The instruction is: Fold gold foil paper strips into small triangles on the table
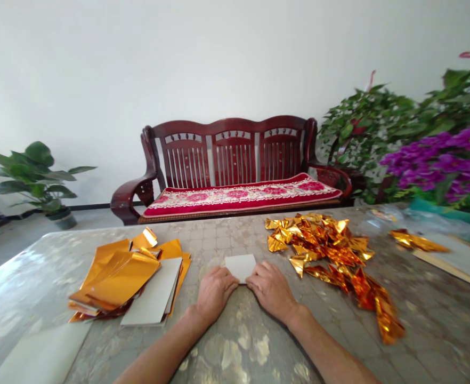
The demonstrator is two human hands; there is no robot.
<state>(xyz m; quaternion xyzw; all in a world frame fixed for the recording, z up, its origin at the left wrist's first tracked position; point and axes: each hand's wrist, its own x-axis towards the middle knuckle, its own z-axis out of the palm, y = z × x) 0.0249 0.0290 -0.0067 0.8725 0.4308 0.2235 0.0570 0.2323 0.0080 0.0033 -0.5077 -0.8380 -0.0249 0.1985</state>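
White-backed paper square lying on the mottled tabletop between both hands, left hand and right hand pressing its near corners, fingers narrowly together, forearms angling inward, crumpled gold foil sitting just beyond the right hand

The glossy mottled desk carries a crumpled heap of gold foil pieces right of centre, trailing toward the front edge. Left of centre, flat orange-gold foil sheets overlap pale card sheets. A small white card sits mid-desk. A pale sheet lies at the front left corner, and a gold foil strip rests on a pale board at the right edge
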